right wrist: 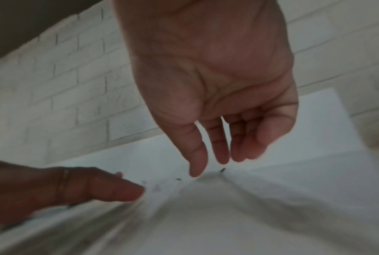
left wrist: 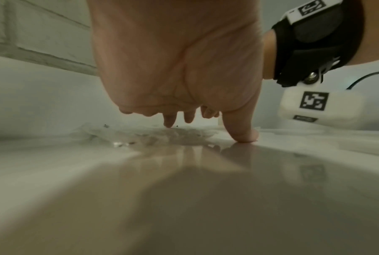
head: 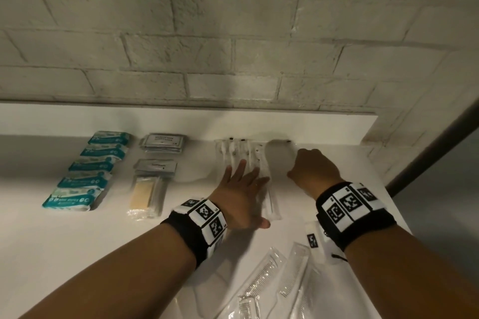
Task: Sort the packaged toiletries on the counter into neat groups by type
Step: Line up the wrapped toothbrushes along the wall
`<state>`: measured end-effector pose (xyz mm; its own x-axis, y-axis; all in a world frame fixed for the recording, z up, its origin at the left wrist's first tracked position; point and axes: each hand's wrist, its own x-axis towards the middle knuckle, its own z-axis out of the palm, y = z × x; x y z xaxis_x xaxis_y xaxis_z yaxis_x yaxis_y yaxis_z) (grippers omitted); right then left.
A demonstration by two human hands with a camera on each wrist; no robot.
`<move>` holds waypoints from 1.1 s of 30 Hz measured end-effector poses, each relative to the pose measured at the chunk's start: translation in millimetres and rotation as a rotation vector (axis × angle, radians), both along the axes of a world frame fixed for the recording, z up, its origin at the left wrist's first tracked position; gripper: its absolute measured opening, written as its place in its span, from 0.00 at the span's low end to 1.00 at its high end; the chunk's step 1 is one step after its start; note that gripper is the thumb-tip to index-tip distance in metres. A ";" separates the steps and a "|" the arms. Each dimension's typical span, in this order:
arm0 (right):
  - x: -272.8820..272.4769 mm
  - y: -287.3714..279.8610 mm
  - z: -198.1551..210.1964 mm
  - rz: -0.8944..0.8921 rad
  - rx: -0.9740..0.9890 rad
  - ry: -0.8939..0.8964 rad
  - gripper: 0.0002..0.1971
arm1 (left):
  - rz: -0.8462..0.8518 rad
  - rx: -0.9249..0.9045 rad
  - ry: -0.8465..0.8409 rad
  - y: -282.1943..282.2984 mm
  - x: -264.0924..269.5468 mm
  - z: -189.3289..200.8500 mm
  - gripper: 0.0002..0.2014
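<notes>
Several clear-wrapped toothbrushes lie side by side on the white counter, against the back ledge. My left hand lies flat on them with straight, spread fingers; its thumb touches the counter beside the wrappers. My right hand hovers to their right over one more clear packet by the ledge. Its fingers hang relaxed and hold nothing, with the tips close to that packet. The left hand also shows in the right wrist view, which is blurred.
A column of teal packets fills the left. Right of it lie two stacks of silver sachets and clear packs with a yellow insert. Clear-wrapped combs lie near the front. A brick wall stands behind.
</notes>
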<state>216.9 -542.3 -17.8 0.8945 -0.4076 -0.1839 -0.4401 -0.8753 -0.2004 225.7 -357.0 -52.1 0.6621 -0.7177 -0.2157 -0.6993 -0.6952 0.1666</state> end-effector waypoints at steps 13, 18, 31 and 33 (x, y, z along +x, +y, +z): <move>-7.0 29.7 -7.8 0.014 0.063 0.205 0.09 | 0.093 -0.050 0.145 -6.3 3.6 4.7 0.61; -9.3 32.7 -15.0 -0.027 0.118 0.107 0.30 | 0.089 -0.052 0.140 -5.7 4.6 3.2 0.61; -5.1 19.2 -16.9 0.134 0.018 0.113 0.16 | 0.083 -0.026 0.138 -5.9 5.2 2.6 0.60; -3.9 28.1 -22.1 0.234 0.014 0.114 0.19 | 0.083 -0.024 0.137 -6.2 5.0 2.7 0.60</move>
<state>213.0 -514.2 -39.9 0.9372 -0.1888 -0.2934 -0.2467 -0.9533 -0.1743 230.6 -363.2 -49.3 0.6853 -0.6676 -0.2909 -0.6090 -0.7444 0.2737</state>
